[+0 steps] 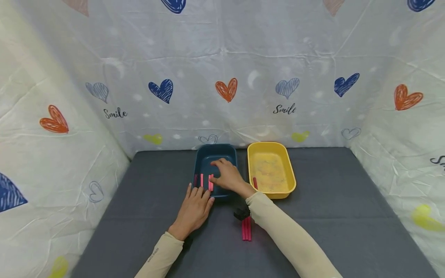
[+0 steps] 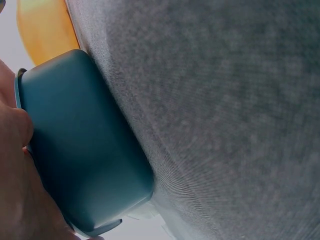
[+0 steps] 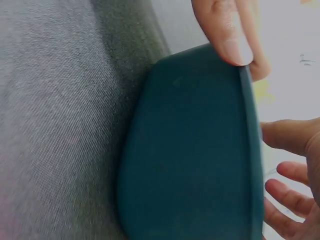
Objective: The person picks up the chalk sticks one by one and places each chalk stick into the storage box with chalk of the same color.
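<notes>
A dark blue tray (image 1: 216, 147) stands at the back of the table. My left hand (image 1: 193, 208) grips its near rim, fingers over the edge and thumb outside; the left wrist view shows this hand against the tray wall (image 2: 90, 140). Over the tray's inside hovers my right hand (image 1: 227, 175), thumb and fingers apart with nothing visible between them. Beneath and beside it lie pink sticks (image 1: 211, 183), another pink stick (image 1: 202, 180) and a dark red stick (image 1: 195, 180). In the right wrist view the right hand's spread fingers (image 3: 290, 197) show beyond the rim.
Right of the blue tray is a yellow tray (image 1: 291, 170) with a dark red stick (image 1: 255, 183) at its near left side. Some red-pink sticks (image 1: 247, 231) lie side by side on the grey table cloth (image 1: 153, 181), below the right wrist. A printed curtain (image 1: 194, 116) hangs behind.
</notes>
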Motion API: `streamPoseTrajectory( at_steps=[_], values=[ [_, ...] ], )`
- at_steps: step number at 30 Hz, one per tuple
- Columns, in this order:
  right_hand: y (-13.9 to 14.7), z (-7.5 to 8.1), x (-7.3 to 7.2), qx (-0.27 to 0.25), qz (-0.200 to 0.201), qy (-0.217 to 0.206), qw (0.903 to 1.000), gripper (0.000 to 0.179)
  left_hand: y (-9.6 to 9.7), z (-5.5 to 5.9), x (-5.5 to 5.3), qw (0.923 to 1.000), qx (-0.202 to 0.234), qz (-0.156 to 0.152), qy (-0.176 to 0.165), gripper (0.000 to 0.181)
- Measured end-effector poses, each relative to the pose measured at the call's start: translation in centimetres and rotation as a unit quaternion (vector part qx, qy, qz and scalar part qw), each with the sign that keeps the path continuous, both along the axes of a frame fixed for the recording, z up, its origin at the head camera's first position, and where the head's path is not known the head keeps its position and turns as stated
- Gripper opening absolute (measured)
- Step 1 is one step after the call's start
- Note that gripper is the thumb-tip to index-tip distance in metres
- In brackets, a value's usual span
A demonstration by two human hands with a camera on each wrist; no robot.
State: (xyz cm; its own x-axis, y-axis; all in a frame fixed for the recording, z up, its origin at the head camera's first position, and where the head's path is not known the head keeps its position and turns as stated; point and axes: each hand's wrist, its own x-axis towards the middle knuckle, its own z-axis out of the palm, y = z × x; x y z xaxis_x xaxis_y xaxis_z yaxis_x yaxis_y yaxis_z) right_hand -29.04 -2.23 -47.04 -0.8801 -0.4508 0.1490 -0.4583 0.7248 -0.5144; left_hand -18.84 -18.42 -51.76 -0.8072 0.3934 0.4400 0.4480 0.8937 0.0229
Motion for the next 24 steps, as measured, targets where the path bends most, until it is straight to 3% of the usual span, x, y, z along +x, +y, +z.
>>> streamPoseTrajectory(
  at_steps=[10, 24],
  values=[
    [2.7, 1.1, 1.4, -0.059, 0.001, 0.029, 0.9978, 0.048, 0.0, 0.0, -0.1, 0.9999, 0.004, 0.006, -0.008, 0.023],
    [6.3, 1.9, 3.7, -0.082, -0.018, 0.075, 0.9937, 0.044, 0.1, 0.1, 0.1, 0.9999, 0.002, 0.007, -0.011, 0.024]
  ],
)
